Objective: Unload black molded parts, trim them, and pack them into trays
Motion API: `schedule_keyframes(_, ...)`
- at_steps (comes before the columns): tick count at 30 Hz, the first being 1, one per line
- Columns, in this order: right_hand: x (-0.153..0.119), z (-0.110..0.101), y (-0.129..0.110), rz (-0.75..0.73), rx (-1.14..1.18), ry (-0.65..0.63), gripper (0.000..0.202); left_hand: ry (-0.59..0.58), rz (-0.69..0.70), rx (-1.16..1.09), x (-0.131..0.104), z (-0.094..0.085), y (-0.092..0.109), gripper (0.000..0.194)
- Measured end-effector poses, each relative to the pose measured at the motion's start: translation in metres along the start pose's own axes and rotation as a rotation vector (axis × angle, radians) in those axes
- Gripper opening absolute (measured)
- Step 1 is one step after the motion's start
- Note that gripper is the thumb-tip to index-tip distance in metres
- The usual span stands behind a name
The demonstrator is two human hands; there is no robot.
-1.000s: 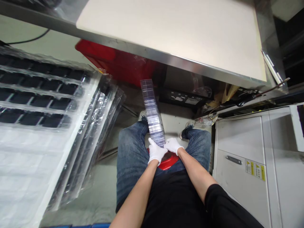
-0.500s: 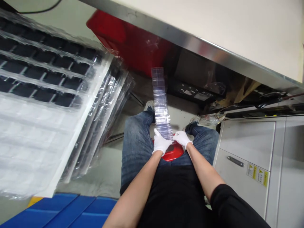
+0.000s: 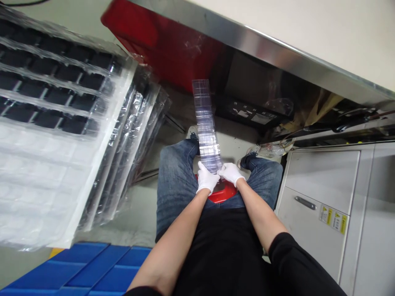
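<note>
- Head view: stack of clear plastic trays is gripped at its near end by both gloved hands, left hand and right hand, fingers closed round it.
- Long axis is run straight away from the body, between the knees, toward the red bin under the bench.
- Hands are set equally near, one on each side, above a red stool.
</note>
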State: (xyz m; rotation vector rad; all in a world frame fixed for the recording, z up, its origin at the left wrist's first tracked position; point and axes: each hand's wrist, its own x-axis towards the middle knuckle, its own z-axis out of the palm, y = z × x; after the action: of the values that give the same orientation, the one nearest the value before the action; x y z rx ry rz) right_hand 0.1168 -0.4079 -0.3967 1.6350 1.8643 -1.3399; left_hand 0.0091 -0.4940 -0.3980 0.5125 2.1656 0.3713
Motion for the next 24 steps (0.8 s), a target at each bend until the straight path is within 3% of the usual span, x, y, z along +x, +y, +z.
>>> schedule_keyframes(4,0.001,-0.013,0.005,0.022,-0.1,0.048,0.024,0.02,-0.013,-0.051,0.003,0.001,-0.001,0.127)
schedule_keyframes(7,0.0,-0.027,0.016,0.117,-0.198,0.117,0.049,0.059,-0.054,-0.05,0.007,0.0,-0.001,0.122)
schedule_keyframes(10,-0.001,-0.035,0.03,0.211,-0.205,0.156,0.061,0.086,-0.094,-0.031,0.01,0.0,-0.001,0.119)
schedule_keyframes(17,-0.006,-0.038,0.05,0.393,-0.17,0.184,0.045,0.087,-0.123,-0.08,0.014,-0.001,-0.001,0.115)
schedule_keyframes(21,-0.016,-0.042,0.04,0.388,-0.204,0.241,0.035,0.087,-0.139,-0.129,0.015,-0.003,-0.002,0.106)
schedule_keyframes(24,-0.031,-0.057,0.026,0.356,-0.272,0.317,0.035,0.083,-0.183,-0.17,0.017,-0.006,-0.007,0.093)
